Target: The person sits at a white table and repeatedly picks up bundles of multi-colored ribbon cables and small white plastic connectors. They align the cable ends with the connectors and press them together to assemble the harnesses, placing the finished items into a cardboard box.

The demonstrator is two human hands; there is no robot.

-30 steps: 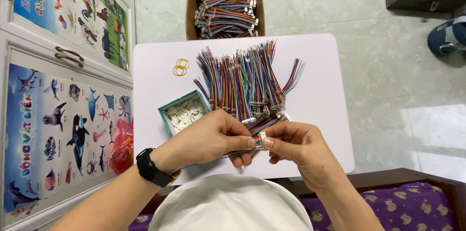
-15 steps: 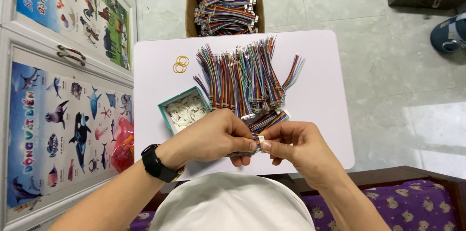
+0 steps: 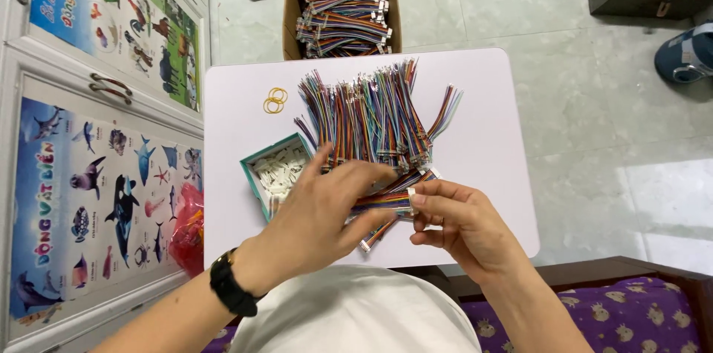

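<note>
My right hand (image 3: 464, 227) pinches the white connector end of a multicoloured ribbon cable (image 3: 382, 201) just above the near edge of the small white table (image 3: 230, 112). My left hand (image 3: 327, 212), with a black watch on the wrist, has its fingers spread over the same cable and reaches toward a small teal box (image 3: 276, 173) of white connector pieces. A large pile of the same coloured cables (image 3: 371, 115) lies fanned out on the table beyond both hands.
Two yellow rubber bands (image 3: 275, 99) lie at the table's far left. A cardboard box (image 3: 340, 15) of bundled cables stands on the floor behind the table. White cabinet doors with animal posters (image 3: 104, 138) line the left. A red bag (image 3: 189, 230) sits beside the table.
My left hand has let go of the connector end and spread its fingers, moving left toward the teal box. My right hand keeps hold of the cable.
</note>
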